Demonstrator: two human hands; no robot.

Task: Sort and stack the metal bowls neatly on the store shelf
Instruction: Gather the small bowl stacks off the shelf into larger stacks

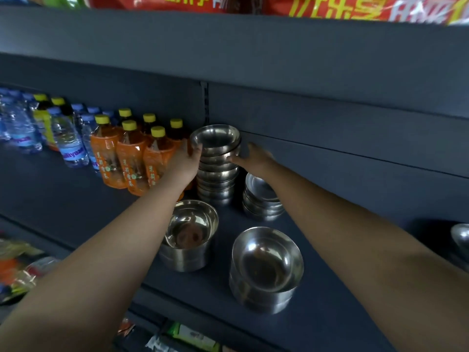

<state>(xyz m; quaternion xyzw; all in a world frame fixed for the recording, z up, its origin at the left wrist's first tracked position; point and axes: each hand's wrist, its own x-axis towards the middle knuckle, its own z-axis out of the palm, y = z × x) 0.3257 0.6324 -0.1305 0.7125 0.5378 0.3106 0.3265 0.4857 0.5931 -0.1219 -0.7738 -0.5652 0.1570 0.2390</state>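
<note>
A tall stack of metal bowls [217, 174] stands at the back of the dark shelf [76, 199]. My left hand [186, 160] grips the upper bowls [215, 141] of this stack from the left, and my right hand [253, 158] holds them from the right. These upper bowls sit tilted on the stack. A low stack of shallow bowls [262, 199] stands just to the right. Nearer the front are a stack of deep bowls [189, 237] and a wider bowl stack [266, 268].
Orange tea bottles with yellow caps [127, 158] crowd the stack's left side, with water bottles [68, 141] further left. Another bowl's rim [460, 237] shows at the right edge. An upper shelf [253, 47] hangs overhead. Packaged goods [193, 336] lie on the shelf below.
</note>
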